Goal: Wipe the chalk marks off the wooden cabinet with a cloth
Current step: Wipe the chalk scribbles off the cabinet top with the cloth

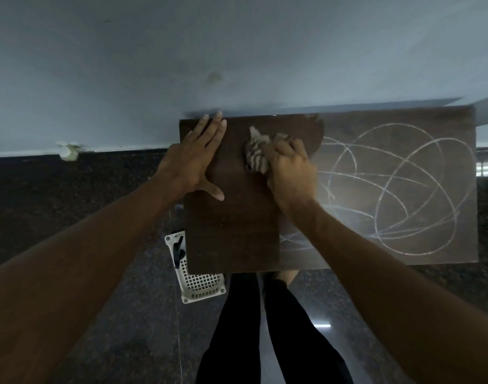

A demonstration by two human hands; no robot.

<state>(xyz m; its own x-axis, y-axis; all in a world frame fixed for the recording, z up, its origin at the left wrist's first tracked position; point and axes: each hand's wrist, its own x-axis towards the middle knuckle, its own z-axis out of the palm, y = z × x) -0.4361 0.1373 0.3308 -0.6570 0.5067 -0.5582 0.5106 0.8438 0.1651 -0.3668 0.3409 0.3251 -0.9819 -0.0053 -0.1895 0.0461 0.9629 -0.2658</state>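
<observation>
The dark wooden cabinet top (231, 234) fills the centre and right of the head view. Its left part is dark and free of chalk. White looping chalk marks (397, 189) cover its right part. My right hand (289, 170) grips a crumpled striped cloth (255, 153) and presses it on the top near the boundary between the clean and chalked areas. My left hand (194, 162) lies flat with fingers spread on the cabinet's far left corner.
A white perforated plastic basket (199, 286) stands on the dark floor under the cabinet's near left corner. A pale wall (181, 65) runs behind the cabinet. My legs in black trousers (265, 328) stand at the cabinet's near edge.
</observation>
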